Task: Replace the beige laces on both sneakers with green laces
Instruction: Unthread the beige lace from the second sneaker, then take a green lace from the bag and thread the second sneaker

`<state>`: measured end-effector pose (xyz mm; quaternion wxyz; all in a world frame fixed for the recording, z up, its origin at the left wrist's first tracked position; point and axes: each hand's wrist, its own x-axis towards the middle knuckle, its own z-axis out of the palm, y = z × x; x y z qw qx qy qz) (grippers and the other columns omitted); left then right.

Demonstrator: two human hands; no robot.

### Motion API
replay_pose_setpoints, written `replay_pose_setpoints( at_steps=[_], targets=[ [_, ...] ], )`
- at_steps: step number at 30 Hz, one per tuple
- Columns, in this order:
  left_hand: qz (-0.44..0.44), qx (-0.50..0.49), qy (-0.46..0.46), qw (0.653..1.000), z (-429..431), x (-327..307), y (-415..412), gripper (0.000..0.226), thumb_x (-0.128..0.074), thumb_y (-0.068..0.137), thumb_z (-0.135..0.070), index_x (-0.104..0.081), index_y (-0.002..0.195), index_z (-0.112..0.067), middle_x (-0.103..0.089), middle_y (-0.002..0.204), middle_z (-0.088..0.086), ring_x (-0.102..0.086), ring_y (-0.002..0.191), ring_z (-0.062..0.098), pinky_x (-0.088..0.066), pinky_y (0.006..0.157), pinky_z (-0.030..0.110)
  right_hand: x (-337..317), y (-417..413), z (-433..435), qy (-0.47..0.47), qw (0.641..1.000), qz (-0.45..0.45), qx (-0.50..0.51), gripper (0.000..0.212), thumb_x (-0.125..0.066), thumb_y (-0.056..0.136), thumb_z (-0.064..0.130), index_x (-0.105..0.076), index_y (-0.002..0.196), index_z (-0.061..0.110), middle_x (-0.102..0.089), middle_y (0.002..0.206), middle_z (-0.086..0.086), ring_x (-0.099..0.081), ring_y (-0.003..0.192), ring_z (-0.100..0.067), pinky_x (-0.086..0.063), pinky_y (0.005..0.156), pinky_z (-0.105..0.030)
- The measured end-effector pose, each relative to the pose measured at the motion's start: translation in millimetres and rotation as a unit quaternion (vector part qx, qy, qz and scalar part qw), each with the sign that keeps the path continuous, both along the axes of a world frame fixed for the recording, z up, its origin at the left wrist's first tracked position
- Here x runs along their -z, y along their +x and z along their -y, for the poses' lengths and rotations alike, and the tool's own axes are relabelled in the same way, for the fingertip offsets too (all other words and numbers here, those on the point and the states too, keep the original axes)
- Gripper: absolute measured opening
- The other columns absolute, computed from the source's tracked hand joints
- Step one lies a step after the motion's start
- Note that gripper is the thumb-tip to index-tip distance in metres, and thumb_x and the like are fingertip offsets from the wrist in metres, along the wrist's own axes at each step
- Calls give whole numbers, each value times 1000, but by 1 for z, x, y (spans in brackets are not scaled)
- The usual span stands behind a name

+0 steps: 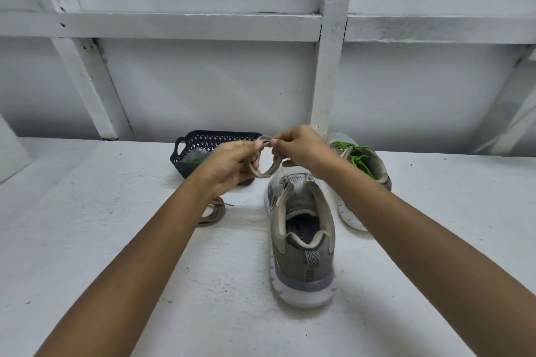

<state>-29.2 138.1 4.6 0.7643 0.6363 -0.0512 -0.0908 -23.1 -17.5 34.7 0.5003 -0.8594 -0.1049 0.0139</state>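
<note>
A grey-and-beige sneaker with no lace stands in front of me, heel towards me. Behind it to the right a second sneaker carries green laces. Above the near sneaker's toe, my left hand and my right hand both pinch a looped bundle of beige lace, held in the air between them. Another coiled beige lace lies on the white surface, partly hidden by my left forearm.
A dark blue perforated basket sits at the back left of the hands, with green lace in a clear wrapper inside. A white wall with crossing beams rises right behind the surface.
</note>
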Motion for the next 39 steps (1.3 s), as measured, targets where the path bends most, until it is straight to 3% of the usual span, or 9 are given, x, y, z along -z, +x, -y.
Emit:
replay_pose_setpoints(
  at_steps=[6,9,12,16,21,25,30,34,39],
  targets=[
    [22,-67,263,962,-45,32,-19,23,-50,97,-18,-62,80,-8,-63,74,6,-59,74,20,-49,75,34,7,9,-46,-220,971,-22,-91,23,-54,94,15,-68,101,-1,-63,80,-8,-57,70,-17,-51,57,-27],
    [30,-91,403,910,-53,47,-29,27,-52,97,-26,-64,75,-15,-65,75,4,-57,68,17,-42,63,28,20,10,-65,-303,941,-58,-137,17,-51,93,10,-64,93,0,-60,72,-4,-54,59,-13,-45,52,-24],
    [26,-64,512,856,-57,57,-35,33,-51,95,-32,-67,72,-14,-68,75,4,-62,76,23,-46,70,35,34,9,-77,-372,907,-88,-177,16,-51,92,12,-64,86,6,-61,69,-1,-52,51,-8,-45,53,-25],
    [32,-83,628,774,-56,68,-38,34,-52,92,-41,-57,65,-20,-54,61,-10,-49,67,9,-27,71,33,48,6,-85,-462,860,-70,-204,27,-56,90,14,-56,66,3,-51,58,-5,-45,48,-18,-40,46,-25],
    [99,-136,638,751,-49,78,-41,12,-52,88,-35,-59,93,-27,-53,90,-12,-53,99,14,-24,75,32,56,5,-88,-525,828,2,-195,20,-52,87,1,-55,67,1,-47,55,-8,-43,47,-18,-36,42,-23],
    [129,-131,648,739,-48,81,-42,14,-51,91,-36,-59,96,-26,-49,98,-7,-51,103,16,-27,79,32,57,7,-83,-509,838,10,-197,16,-48,84,-6,-64,82,-5,-62,68,-17,-59,60,-27,-54,61,-30],
    [146,-144,667,716,-46,85,-39,21,-48,92,-39,-61,95,-23,-55,102,-4,-50,101,19,-29,79,33,58,6,-79,-512,835,55,-193,21,-49,87,-1,-67,98,-3,-67,95,-17,-51,71,-24,-42,63,-27],
    [166,-148,692,687,-43,93,-39,25,-47,93,-41,-62,103,-23,-55,107,-3,-49,105,19,-30,80,32,55,4,-77,-523,827,60,-196,21,-48,90,4,-66,96,-5,-51,65,-7,-48,70,-25,-37,59,-28],
    [163,-177,623,745,-50,83,-38,28,-51,91,-46,-64,104,-24,-56,107,-3,-51,107,19,-31,86,36,37,10,-70,-427,884,27,-189,26,-55,93,17,-67,103,-4,-68,93,-16,-62,81,-27,-51,73,-31]
  ],
)
